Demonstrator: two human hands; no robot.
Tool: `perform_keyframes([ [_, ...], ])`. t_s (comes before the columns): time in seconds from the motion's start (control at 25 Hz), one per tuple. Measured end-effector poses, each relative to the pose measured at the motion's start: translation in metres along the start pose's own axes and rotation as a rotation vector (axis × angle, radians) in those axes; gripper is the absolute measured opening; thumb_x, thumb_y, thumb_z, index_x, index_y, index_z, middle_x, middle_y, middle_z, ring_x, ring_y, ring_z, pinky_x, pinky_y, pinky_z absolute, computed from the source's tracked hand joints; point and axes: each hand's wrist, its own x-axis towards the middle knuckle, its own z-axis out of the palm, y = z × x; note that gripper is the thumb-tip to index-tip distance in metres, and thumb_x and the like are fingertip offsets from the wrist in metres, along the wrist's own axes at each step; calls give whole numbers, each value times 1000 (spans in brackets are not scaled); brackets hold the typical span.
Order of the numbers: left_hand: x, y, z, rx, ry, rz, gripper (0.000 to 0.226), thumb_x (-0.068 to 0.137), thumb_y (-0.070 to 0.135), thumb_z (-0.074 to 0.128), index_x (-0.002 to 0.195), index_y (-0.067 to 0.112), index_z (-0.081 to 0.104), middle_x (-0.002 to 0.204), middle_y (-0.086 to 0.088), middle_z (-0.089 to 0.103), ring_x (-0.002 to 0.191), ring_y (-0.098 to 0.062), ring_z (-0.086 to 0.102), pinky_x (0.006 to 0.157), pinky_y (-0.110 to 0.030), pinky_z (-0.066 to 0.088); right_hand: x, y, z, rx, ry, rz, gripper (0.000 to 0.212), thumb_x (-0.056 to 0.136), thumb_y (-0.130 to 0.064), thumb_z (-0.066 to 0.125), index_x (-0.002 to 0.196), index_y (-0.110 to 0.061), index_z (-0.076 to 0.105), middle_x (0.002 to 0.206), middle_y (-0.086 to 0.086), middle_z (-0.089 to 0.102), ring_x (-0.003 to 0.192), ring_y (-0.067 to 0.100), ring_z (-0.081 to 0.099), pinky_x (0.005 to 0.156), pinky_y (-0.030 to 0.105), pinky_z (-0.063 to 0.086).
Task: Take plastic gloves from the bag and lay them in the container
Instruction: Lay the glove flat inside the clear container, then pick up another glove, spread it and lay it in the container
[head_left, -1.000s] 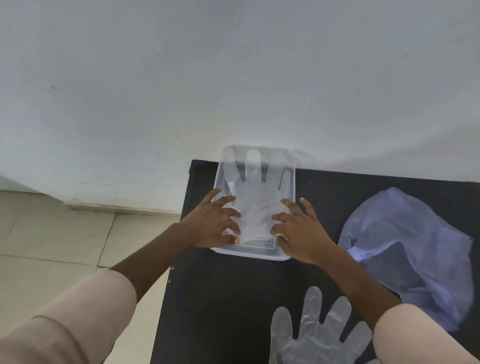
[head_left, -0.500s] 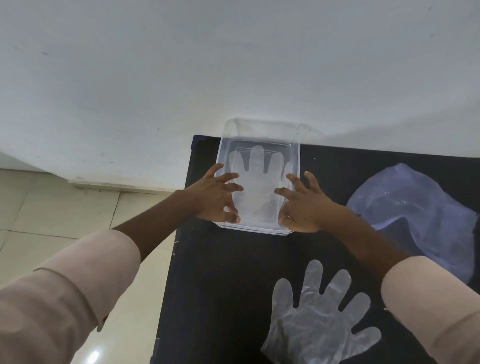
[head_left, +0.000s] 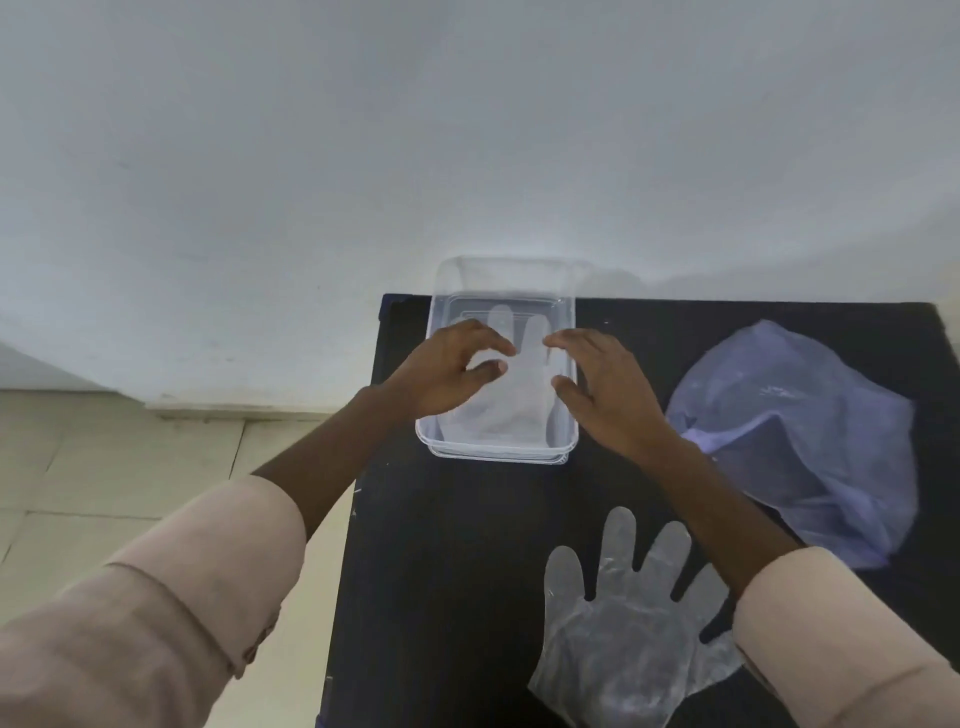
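Observation:
A clear plastic container (head_left: 496, 451) stands at the table's far left corner against the wall. A thin clear glove (head_left: 511, 400) lies flat inside it, fingers pointing to the wall. My left hand (head_left: 449, 369) hovers over the container's left side, fingers spread and curled. My right hand (head_left: 605, 389) hovers over its right rim, fingers apart, holding nothing. A second clear glove (head_left: 623, 639) lies flat on the table near me, partly under my right sleeve. The pale violet plastic bag (head_left: 800, 436) lies crumpled at the right.
The black table (head_left: 447, 561) ends at its left edge, with tiled floor (head_left: 119, 467) below. A white wall (head_left: 467, 145) rises right behind the container.
Both hands have lifted off the glove's cuff and moved up over the container's middle, fingers now spread. The glove stays flat inside. The camera view has shifted a little.

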Motion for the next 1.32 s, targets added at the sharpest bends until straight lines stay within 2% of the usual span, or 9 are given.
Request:
perform_keyframes([
  [0.12, -11, 43, 8, -397, 16, -173, 17, 92, 16, 62, 106, 15, 71, 108, -2, 71, 98, -18, 66, 82, -23, 51, -24, -22, -15, 475, 2, 327, 21, 91, -16, 63, 112, -17, 64, 115, 4, 68, 106, 18, 64, 94, 31, 51],
  [0.28, -58, 83, 34, -578, -77, -261, 16, 92, 16, 59, 103, 19, 71, 105, -6, 72, 96, -23, 69, 83, -32, 52, -80, -44, -23, 744, 29, 567, 14, 93, -18, 58, 105, -15, 66, 108, 7, 70, 101, 21, 66, 89, 36, 54],
  [0.48, -135, 102, 78, -588, -169, -326, 19, 94, 18, 57, 110, 17, 68, 109, -9, 72, 95, -22, 66, 80, -31, 48, -174, -56, -11, 758, 67, 724, 12, 92, -17, 58, 97, -20, 68, 103, 4, 73, 98, 20, 67, 78, 32, 49],
  [0.6, -168, 101, 107, -566, -261, -375, 20, 95, 17, 56, 111, 18, 68, 109, -6, 71, 96, -19, 65, 79, -31, 48, -226, -48, 5, 755, 65, 834, 11, 91, -18, 58, 92, -24, 67, 101, 1, 72, 96, 16, 66, 78, 32, 49],
  [0.76, -202, 90, 147, -545, -327, -465, 16, 94, 15, 56, 105, 17, 68, 108, -10, 71, 93, -20, 65, 75, -30, 46, -288, -28, 35, 781, 107, 973, 13, 88, -10, 60, 82, -19, 68, 89, 2, 70, 83, 17, 65, 63, 24, 46],
  [0.88, -220, 81, 170, -532, -360, -525, 14, 93, 14, 58, 100, 18, 69, 106, -12, 72, 89, -19, 63, 78, -32, 44, -331, -9, 64, 655, 144, 1138, 8, 80, -14, 62, 77, -9, 67, 80, 10, 69, 73, 21, 62, 62, 28, 46],
  [1.0, -228, 75, 181, -560, -327, -584, 15, 92, 13, 57, 92, 23, 69, 96, -6, 70, 86, -18, 61, 75, -31, 43, -351, -2, 84, 439, 164, 1273, 22, 79, -28, 65, 71, -8, 63, 71, 10, 66, 64, 22, 59, 62, 36, 48],
  [1.16, -235, 69, 190, -542, -295, -603, 16, 93, 14, 56, 93, 23, 69, 94, -3, 72, 84, -16, 63, 72, -29, 45, -353, -2, 101, 327, 105, 1372, 35, 80, -45, 69, 77, -11, 64, 73, 6, 65, 70, 25, 64, 63, 31, 48],
  [1.32, -246, 58, 199, -404, -172, -531, 16, 93, 9, 57, 98, 18, 70, 101, -3, 71, 93, -18, 64, 78, -23, 49, -346, -5, 96, 521, 152, 1391, 21, 80, -25, 70, 78, -4, 68, 75, 10, 69, 60, 19, 61, 59, 29, 50],
])
